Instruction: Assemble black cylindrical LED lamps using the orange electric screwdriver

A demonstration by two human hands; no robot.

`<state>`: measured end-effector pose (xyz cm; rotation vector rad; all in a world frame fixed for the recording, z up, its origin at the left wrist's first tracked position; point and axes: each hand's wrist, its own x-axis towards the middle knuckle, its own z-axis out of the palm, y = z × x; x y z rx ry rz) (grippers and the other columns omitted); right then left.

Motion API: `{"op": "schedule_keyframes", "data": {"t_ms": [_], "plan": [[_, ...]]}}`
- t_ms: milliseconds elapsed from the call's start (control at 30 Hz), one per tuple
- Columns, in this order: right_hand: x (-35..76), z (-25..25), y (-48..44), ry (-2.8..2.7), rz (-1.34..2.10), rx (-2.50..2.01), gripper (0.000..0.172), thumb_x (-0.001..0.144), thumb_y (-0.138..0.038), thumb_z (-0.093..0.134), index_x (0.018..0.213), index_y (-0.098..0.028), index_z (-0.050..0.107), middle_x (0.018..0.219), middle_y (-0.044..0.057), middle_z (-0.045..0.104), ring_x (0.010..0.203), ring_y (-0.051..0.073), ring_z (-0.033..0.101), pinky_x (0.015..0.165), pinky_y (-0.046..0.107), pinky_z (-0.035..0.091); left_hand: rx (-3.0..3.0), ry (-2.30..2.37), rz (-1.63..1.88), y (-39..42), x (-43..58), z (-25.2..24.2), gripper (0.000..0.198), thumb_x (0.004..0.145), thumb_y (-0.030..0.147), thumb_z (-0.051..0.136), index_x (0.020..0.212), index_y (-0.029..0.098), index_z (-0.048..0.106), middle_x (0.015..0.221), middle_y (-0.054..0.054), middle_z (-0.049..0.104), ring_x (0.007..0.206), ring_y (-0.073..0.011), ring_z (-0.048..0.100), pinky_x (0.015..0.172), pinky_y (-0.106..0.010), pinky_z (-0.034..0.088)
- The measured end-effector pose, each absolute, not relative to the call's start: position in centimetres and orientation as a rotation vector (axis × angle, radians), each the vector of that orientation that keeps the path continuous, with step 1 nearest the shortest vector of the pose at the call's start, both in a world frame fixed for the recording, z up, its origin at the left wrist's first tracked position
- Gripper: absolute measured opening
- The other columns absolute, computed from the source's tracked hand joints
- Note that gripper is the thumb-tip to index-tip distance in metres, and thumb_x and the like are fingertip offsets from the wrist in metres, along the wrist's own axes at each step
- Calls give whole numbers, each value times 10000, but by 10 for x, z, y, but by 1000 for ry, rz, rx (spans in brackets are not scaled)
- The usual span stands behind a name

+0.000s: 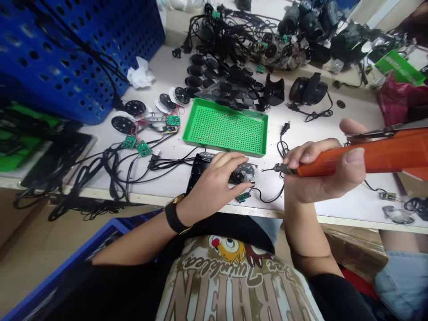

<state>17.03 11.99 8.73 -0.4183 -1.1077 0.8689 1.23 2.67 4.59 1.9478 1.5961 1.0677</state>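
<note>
Orange plastic forms the body of a power screwdriver (384, 151), which lies level in the right hand (321, 174), its fingers wrapped about the front end and the thumb along the body. The thin bit points left, its tip just beside a clear round part (249, 171) at the end of a black device (197, 169), with a small gap between them. This device lies on the table (170, 180), close to the near edge and partly covered by the left hand (217, 178). The left fingers reach over it, forefinger on the far side and thumb on the near side; whether they squeeze it I cannot tell. Just below the thumb sits a small circuit board (243, 196), a black cable curving away beside it. Behind the device stands a shallow green tray (191, 133) with a perforated floor, small screws (230, 118) scattered in it. To the tray's left are black discs (123, 125) with thin red wires and more green boards (143, 148); beyond it lie dark oval pieces (195, 70) and a tangle of black cables (217, 38). A blue perforated crate (83, 44) stands at the upper left.
</note>
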Motion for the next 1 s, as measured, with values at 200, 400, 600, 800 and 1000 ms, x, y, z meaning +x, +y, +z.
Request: {"op": "schedule_keyframes", "data": {"t_ms": [200,400,600,800,1000], "plan": [[171,87,119,-1080,942,-425,201,904,-411,660,1043,-273,704,541,-93,491,345,103,468,353,245,434,2021,1649,912,44,29,28,477,897,311,809,1303,120,649,1283,-136,715,1251,-315,616,1115,-506,504],[161,82,117,-1126,972,-461,187,900,-446,673,994,-289,639,524,-110,480,316,103,431,327,250,385,2029,1650,895,42,29,23,487,908,309,799,1333,139,630,1277,-124,721,1241,-315,620,1122,-504,492],[153,76,116,-1135,1011,-429,195,878,-423,722,958,-294,599,526,-110,482,320,116,458,328,265,393,1963,1605,823,43,30,30,425,932,261,763,1321,150,632,1307,-123,708,1266,-312,604,1132,-517,478],[150,74,115,-1174,964,-489,238,872,-487,715,1006,-307,634,511,-110,458,300,128,425,305,286,349,1872,1580,835,42,30,29,437,940,248,749,1346,158,615,1320,-120,691,1272,-304,597,1125,-498,484],[147,74,115,-1194,954,-464,237,876,-458,721,1054,-314,658,510,-108,473,306,132,420,303,286,350,1835,1550,848,43,30,30,425,945,241,741,1343,155,618,1323,-118,689,1279,-306,594,1121,-497,487]]}}
